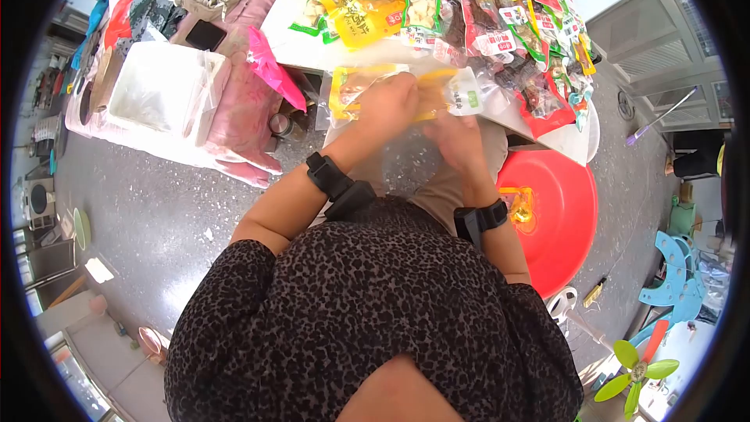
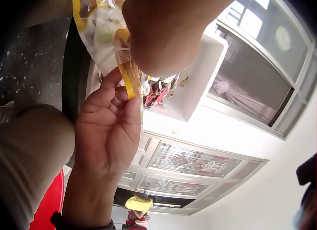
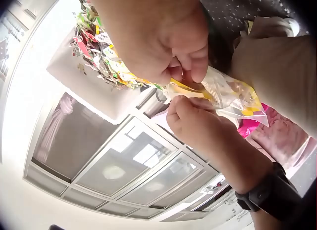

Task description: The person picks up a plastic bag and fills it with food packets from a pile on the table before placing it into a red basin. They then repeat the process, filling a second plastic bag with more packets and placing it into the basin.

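Observation:
In the head view, a clear packet with yellow edges (image 1: 349,94) lies under the left hand (image 1: 388,108), and a yellow packet with a white, green-marked end (image 1: 462,92) extends to its right. The right hand (image 1: 457,141) pinches this second packet's lower edge. Thumb and fingers of the right hand (image 2: 110,126) close on a yellow strip in the left wrist view. The right wrist view has the left hand (image 3: 200,126) pinching the clear and yellow film (image 3: 218,94), close to the right hand's curled fingers (image 3: 199,66). Whether the packets are joined cannot be told.
Many colourful packets (image 1: 469,8) cover the white table (image 1: 293,39). A red basin (image 1: 558,219) with a yellow packet (image 1: 518,207) stands below right. On the pink cloth (image 1: 246,125) at left are a white tray (image 1: 156,94), a phone (image 1: 205,34) and a pink bag (image 1: 273,70).

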`<state>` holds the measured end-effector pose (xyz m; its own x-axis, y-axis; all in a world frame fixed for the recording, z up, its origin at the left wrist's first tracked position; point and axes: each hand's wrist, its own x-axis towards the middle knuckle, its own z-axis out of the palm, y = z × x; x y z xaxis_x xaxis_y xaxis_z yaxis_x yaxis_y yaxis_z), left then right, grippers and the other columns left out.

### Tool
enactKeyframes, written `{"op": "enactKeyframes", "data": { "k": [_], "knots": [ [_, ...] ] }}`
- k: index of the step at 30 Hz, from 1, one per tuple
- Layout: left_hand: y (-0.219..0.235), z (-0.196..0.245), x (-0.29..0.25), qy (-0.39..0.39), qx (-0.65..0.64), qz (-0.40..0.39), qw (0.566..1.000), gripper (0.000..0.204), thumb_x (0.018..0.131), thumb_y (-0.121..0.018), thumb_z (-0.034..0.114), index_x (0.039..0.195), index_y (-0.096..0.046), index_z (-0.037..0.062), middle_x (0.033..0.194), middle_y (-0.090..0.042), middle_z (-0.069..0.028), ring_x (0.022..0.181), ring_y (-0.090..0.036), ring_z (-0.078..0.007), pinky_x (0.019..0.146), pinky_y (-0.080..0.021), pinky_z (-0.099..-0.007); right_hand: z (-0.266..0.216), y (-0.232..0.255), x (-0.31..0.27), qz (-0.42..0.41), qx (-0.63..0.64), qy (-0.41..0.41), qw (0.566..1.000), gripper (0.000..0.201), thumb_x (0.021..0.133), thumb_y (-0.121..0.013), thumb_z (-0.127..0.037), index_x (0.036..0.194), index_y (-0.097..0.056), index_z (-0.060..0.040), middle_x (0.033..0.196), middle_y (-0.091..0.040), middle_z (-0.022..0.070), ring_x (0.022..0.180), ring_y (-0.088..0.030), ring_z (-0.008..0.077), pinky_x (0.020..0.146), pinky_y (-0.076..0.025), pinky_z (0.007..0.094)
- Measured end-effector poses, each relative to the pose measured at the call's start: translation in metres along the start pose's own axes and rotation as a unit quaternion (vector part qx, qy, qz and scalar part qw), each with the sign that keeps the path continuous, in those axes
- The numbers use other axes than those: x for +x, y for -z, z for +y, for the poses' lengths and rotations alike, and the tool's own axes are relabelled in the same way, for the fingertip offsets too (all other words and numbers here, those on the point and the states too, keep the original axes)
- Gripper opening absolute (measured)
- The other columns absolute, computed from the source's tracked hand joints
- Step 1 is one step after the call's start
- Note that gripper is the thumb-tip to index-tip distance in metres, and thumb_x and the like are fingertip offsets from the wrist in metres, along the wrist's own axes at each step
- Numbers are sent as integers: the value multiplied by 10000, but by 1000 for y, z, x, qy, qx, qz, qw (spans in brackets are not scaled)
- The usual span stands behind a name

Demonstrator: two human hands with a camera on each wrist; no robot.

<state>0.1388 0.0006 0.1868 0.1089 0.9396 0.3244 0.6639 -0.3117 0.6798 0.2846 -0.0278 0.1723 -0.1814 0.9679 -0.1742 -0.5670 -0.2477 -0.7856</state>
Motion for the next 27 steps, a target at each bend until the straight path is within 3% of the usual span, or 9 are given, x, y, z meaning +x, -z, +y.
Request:
{"op": "enactKeyframes", "data": {
  "k": [4,7,10,13,16,20,23,26,27],
  "knots": [
    [6,0,-5,-15,17,-1,1000,119,755,-467,158,805,-498,54,704,-544,-164,661,-528,-326,565,-413,-401,7,-2,-5,17,-5,-18,1000,250,783,-472,-60,1032,-467,-80,936,-530,14,796,-528,109,609,-478,267],
    [4,4,-10,-17,27,-25,999,136,755,-455,175,801,-502,57,699,-546,-161,647,-529,-329,563,-414,-407,25,-6,-8,54,-89,-50,993,240,778,-490,-91,1018,-478,-85,921,-532,5,786,-518,94,615,-465,257],
    [-3,4,-14,-18,35,-36,999,148,754,-447,190,791,-502,58,687,-548,-157,628,-530,-331,558,-415,-412,37,0,-9,-7,-221,-68,973,234,773,-504,-118,1006,-487,-97,915,-533,-6,780,-509,81,592,-450,249],
    [-1,6,-14,-14,26,-25,999,149,750,-448,190,783,-498,55,682,-547,-159,625,-532,-330,554,-415,-414,13,-9,-12,-30,-298,-158,941,219,776,-504,-142,992,-495,-104,884,-542,-10,748,-511,77,570,-436,235],
    [4,6,-15,-5,-1,-41,999,142,746,-449,180,787,-498,54,686,-546,-162,631,-534,-328,555,-415,-415,-3,2,-8,36,-138,-139,980,202,785,-489,-157,979,-499,-100,839,-551,-10,689,-515,67,518,-414,203],
    [0,1,-17,-8,-2,-78,997,136,743,-448,172,791,-501,55,688,-545,-161,628,-534,-330,547,-415,-415,6,23,2,19,-145,-130,981,158,801,-449,-145,935,-516,-94,756,-554,-23,581,-504,45,433,-367,168],
    [-7,-1,-20,-70,2,-37,997,128,742,-445,174,759,-489,55,660,-540,-153,610,-531,-331,529,-413,-415,20,11,4,-42,-112,-123,985,147,782,-463,-151,896,-524,-81,718,-543,-16,573,-496,45,435,-368,178],
    [-5,5,-20,-33,76,-84,993,127,738,-441,174,718,-469,52,643,-534,-146,598,-526,-334,517,-407,-421,9,-15,-5,-12,-267,-182,946,137,758,-473,-161,848,-516,-68,680,-521,-5,524,-472,67,438,-366,186],
    [-6,5,-22,-38,65,-86,993,128,737,-440,174,710,-465,52,640,-531,-146,593,-522,-336,515,-404,-424,12,-13,-4,-20,-308,-147,940,129,753,-477,-165,827,-512,-66,662,-510,-5,502,-455,74,438,-365,187]
  ]
}}
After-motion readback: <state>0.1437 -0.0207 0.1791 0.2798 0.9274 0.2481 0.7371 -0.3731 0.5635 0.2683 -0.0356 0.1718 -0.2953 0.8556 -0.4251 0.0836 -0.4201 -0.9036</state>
